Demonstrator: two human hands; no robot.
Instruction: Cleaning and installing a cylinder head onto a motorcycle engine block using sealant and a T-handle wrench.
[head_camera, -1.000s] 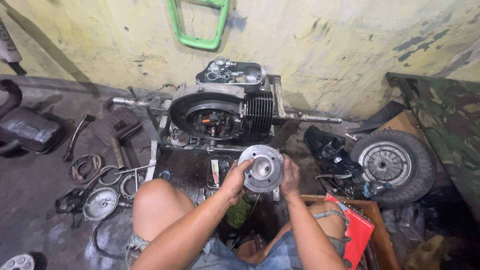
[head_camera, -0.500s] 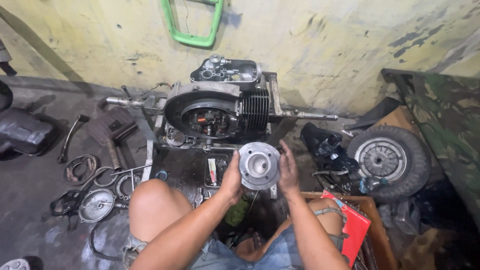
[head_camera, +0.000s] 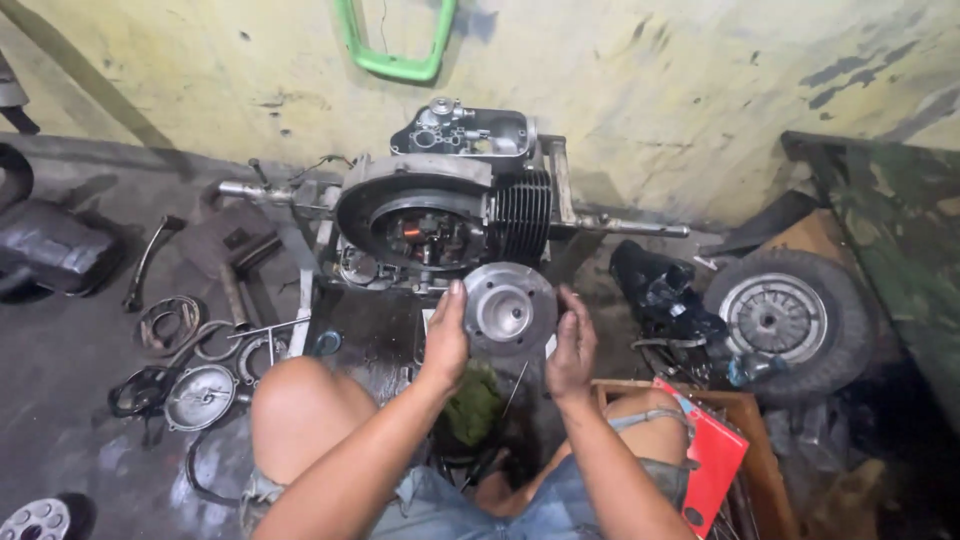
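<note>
— Where do we stand with the disc (head_camera: 508, 308)?

— We have it up between both hands, just short of the engine (head_camera: 440, 222). Our left hand (head_camera: 445, 345) clasps its left rim, thumb on the face; our right hand (head_camera: 572, 345) cups the right rim with the fingers curled round the edge. Neither hand is spread flat, and they are not pressed together; the disc sits between them.

— How do we carry this step well?

— We judge it best to keep the grip even on both rims, so the disc stays square to the round opening (head_camera: 425, 235) just beyond our left hand. If it tilts, it could bind or nick the parts inside.

— Anything to mind nearby?

— The fins (head_camera: 520, 218) stand just ahead of the disc, so we keep our right fingertips off them. The rag (head_camera: 473, 402) lies under our wrists, between our knees, and the wheel (head_camera: 780, 318) lies well off to the right.
</note>
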